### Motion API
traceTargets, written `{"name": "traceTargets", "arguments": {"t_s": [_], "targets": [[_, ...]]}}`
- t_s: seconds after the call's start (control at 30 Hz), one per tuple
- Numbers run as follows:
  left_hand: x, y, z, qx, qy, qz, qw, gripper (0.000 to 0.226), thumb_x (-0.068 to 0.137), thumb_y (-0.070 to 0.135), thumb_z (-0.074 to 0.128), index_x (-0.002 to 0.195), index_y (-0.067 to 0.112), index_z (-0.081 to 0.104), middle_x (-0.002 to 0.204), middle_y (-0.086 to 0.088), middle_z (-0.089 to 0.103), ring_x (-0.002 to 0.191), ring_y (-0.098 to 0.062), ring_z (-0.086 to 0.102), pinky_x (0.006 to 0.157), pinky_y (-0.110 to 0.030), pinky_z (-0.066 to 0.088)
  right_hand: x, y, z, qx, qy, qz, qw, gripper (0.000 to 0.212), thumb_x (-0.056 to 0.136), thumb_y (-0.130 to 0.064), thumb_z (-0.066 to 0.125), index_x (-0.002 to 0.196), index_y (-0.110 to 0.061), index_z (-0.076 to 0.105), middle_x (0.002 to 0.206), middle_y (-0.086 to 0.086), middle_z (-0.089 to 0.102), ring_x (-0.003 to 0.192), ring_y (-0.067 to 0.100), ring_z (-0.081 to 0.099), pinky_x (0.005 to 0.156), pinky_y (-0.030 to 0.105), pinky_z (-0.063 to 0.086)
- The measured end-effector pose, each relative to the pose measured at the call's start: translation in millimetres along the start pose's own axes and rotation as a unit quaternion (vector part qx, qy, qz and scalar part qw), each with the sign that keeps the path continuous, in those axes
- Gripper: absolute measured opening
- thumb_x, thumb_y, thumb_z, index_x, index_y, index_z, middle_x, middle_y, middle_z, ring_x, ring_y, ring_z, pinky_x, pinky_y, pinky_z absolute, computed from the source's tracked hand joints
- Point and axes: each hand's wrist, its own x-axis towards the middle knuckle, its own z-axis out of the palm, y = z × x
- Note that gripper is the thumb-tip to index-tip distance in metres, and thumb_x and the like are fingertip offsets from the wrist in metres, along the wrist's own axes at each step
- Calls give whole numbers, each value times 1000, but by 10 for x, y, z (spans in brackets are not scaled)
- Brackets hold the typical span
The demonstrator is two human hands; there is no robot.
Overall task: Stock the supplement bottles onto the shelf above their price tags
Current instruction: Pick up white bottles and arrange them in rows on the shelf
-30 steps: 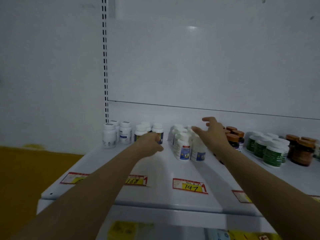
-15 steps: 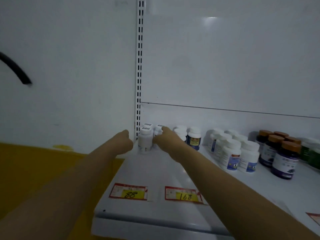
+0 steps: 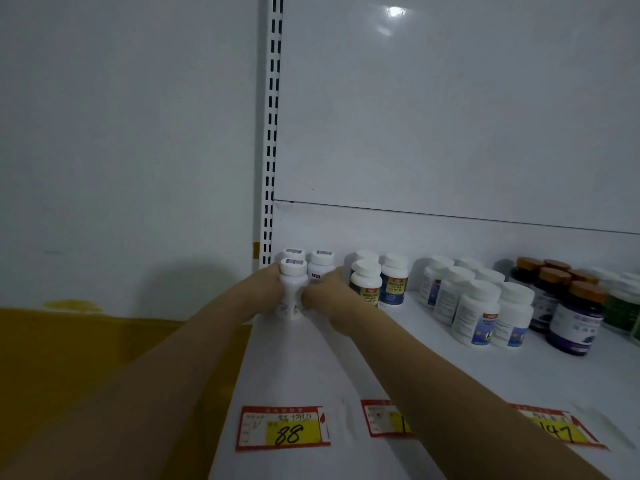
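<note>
Since the previous frame both hands had closed in: left hand (image 3: 263, 292) and right hand (image 3: 323, 294) pressed the front white bottle (image 3: 293, 289) between them, grip clamped on its sides, presumably to square it above the 88 price tag (image 3: 282, 429) at the shelf (image 3: 311, 368) rear-left. Fingers hidden behind bottle; label illegible.

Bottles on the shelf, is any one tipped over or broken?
No, nothing stands out. Every bottle I can see is upright with its cap on, and nothing is spilled on the shelf. Both hands, left and right, are around the front white bottle above the 88 tag.
</note>
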Motion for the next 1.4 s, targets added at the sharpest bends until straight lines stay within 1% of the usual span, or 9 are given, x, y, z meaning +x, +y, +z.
{"name": "traceTargets", "arguments": {"t_s": [0.07, 0.2, 0.37, 0.47, 0.6, 0.67, 1.03, 1.23, 1.4], "targets": [[-59, 23, -18, -21, -2, 8, 1000, 39, 74, 29, 60, 112, 20, 55, 113, -6, 57, 89, -5, 53, 86, -20, 32, -13, -22, 8, -5, -5, 1, 1000, 77, 84, -1, 54, 149, -1, 12, 147, 25, 32, 133, 40, 36, 110, 50, 35], [-95, 14, -33, -9, -9, 0, 1000, 41, 89, 14, 56, 129, 9, 49, 132, -15, 53, 120, -28, 50, 104, -35, 35, -111, -39, 10, 8, -5, -1, 1000, 72, 86, -3, 51, 148, 0, 14, 145, 23, 36, 128, 34, 41, 107, 43, 37], [-199, 59, -79, 38, 58, -48, 996, 44, 93, 4, 39, 137, 0, 35, 137, -24, 44, 119, -33, 47, 102, -39, 37, -309, -92, -238, -32, 15, -45, 998, 51, 84, -4, 53, 133, 4, 39, 126, 21, 51, 91, 21, 43, 63, 24, 40], [-294, 222, -183, 26, 162, -12, 986, 53, 90, -4, 38, 141, 2, 28, 143, -21, 39, 128, -33, 40, 99, -33, 34, -414, -160, -551, -31, 70, -104, 992, 46, 86, -8, 50, 132, -10, 48, 123, 12, 56, 97, 23, 55, 74, 28, 48], [-288, 429, -228, -34, 199, 57, 978, 47, 94, 5, 38, 141, 9, 34, 105, 2, 56, 96, -14, 50, 81, -21, 36, -484, -148, -918, -32, 150, -134, 979, 37, 86, -9, 47, 122, -15, 56, 123, 9, 57, 97, 23, 55, 60, 24, 44], [-214, 497, -210, -82, 178, 36, 980, 37, 97, 15, 38, 134, 12, 43, 114, 0, 55, 113, -23, 51, 92, -28, 37, -479, -104, -1000, -34, 145, -118, 982, 38, 87, -9, 44, 123, -15, 54, 125, 10, 55, 95, 23, 52, 54, 22, 40], [271, 408, -122, -40, 114, -23, 992, 29, 94, 20, 50, 113, 1, 62, 118, -18, 61, 98, -27, 55, 80, -31, 40, -27, -509, -781, -348, 54, -256, 900, 40, 98, -17, 42, 137, -13, 48, 142, 7, 48, 129, 22, 46, 104, 26, 35], [281, 409, -161, -14, 94, -38, 995, 30, 93, 14, 50, 114, -4, 61, 121, -24, 61, 114, -38, 56, 92, -38, 45, 222, -527, -502, -516, -9, -210, 831, 36, 98, -21, 43, 126, -3, 55, 129, 14, 57, 117, 26, 53, 94, 29, 41], [288, 412, -164, -11, 95, -35, 995, 31, 94, 11, 49, 117, -5, 61, 128, -20, 56, 118, -32, 51, 88, -30, 41, 253, -508, -505, -507, 5, -228, 831, 35, 95, -19, 48, 126, -5, 56, 127, 13, 57, 116, 28, 52, 92, 30, 42]]}}
